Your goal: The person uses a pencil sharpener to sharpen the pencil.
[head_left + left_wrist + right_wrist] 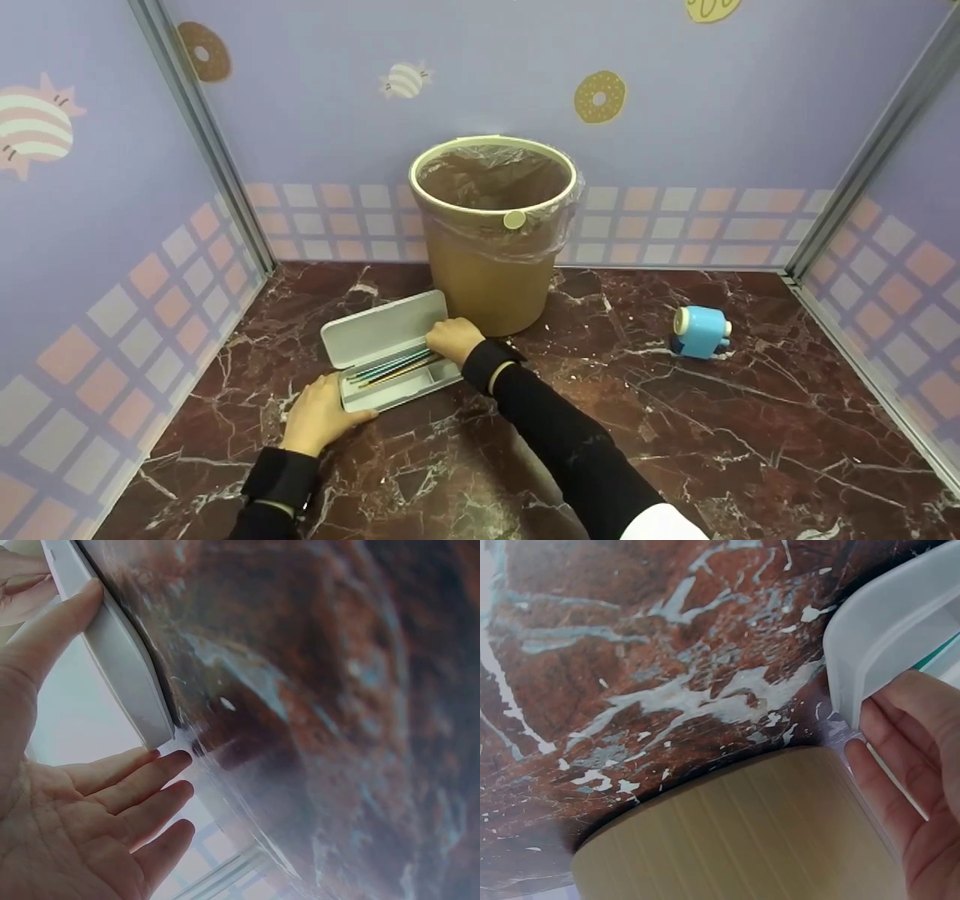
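Pencil case (390, 352) open on worktop (675, 435), just left-front of bin (491, 240). Left hand (319, 412) flat, fingers straight against case's near corner, likely steadying it. Right hand (454, 339) curled over pencils (394, 367) at case's bin end; grip unclear. Sharpener (701, 331) well right of bin.

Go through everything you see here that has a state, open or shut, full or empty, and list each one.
White plastic pencil case: open, lid folded back, pencils inside.
Tan round waste bin: upright, lined with a clear bag; contents not visible.
Blue pencil sharpener: lying on the marble tabletop, untouched.
Left hand: steadying the case's near end.
Right hand: reaching into the case at the pencils.
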Demonstrator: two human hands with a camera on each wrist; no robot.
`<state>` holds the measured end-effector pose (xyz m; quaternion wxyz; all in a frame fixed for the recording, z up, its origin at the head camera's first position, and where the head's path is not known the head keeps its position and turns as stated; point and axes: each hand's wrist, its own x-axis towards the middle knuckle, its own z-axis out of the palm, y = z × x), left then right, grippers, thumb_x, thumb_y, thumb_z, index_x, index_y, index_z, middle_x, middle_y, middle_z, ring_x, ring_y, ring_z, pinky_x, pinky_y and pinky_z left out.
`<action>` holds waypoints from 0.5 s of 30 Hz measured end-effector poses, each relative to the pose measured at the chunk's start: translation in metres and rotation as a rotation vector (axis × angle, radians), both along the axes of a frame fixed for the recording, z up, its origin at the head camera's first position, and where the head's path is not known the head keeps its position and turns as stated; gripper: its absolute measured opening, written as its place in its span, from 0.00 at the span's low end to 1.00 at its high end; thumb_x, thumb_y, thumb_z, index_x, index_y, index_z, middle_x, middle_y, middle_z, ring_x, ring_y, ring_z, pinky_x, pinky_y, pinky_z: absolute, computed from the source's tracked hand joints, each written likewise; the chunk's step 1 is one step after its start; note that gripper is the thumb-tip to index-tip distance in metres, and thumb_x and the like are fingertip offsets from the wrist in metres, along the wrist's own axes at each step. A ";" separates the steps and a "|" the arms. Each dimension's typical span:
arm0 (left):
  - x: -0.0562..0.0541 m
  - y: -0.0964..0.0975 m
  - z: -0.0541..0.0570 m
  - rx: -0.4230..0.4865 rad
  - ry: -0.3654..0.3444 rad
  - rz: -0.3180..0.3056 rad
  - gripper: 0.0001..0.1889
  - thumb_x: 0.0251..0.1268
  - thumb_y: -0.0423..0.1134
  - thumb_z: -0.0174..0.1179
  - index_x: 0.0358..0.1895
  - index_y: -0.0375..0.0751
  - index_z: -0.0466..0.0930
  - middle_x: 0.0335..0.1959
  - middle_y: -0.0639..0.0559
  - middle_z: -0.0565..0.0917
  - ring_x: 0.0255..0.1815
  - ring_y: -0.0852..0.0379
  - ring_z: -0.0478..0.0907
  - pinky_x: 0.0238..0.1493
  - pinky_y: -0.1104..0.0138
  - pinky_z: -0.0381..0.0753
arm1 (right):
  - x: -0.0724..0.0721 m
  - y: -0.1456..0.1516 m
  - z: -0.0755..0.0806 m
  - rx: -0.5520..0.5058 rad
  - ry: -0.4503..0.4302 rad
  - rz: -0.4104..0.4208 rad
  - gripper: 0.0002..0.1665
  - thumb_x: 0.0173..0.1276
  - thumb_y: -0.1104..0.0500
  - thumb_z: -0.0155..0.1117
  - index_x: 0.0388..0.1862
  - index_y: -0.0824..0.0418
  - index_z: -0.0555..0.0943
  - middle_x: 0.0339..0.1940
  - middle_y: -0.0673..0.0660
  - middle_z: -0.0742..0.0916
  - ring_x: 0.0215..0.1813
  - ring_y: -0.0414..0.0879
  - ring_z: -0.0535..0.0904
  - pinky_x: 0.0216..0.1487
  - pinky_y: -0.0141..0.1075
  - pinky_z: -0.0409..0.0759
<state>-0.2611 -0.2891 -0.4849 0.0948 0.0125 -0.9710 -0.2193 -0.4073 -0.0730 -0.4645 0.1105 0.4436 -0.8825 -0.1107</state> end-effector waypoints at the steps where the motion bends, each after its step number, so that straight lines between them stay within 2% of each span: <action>1: 0.000 0.000 0.000 0.000 0.001 0.001 0.44 0.44 0.50 0.80 0.62 0.24 0.74 0.53 0.26 0.83 0.54 0.26 0.81 0.60 0.40 0.77 | 0.000 0.000 0.000 0.003 0.003 0.003 0.11 0.63 0.69 0.65 0.25 0.55 0.86 0.34 0.51 0.93 0.35 0.46 0.90 0.35 0.39 0.88; 9: 0.001 0.000 0.000 -0.015 0.005 -0.009 0.45 0.45 0.50 0.80 0.61 0.22 0.73 0.54 0.25 0.83 0.56 0.27 0.80 0.62 0.40 0.75 | -0.002 0.004 -0.006 -0.002 0.072 0.068 0.10 0.64 0.67 0.65 0.26 0.55 0.86 0.30 0.50 0.92 0.30 0.44 0.88 0.31 0.37 0.86; 15: 0.000 0.000 -0.001 -0.014 0.000 0.006 0.45 0.45 0.51 0.80 0.60 0.22 0.74 0.53 0.25 0.83 0.54 0.26 0.80 0.59 0.40 0.77 | -0.005 0.007 -0.008 -0.002 0.084 0.101 0.08 0.64 0.64 0.65 0.29 0.54 0.87 0.32 0.49 0.92 0.32 0.44 0.88 0.32 0.37 0.87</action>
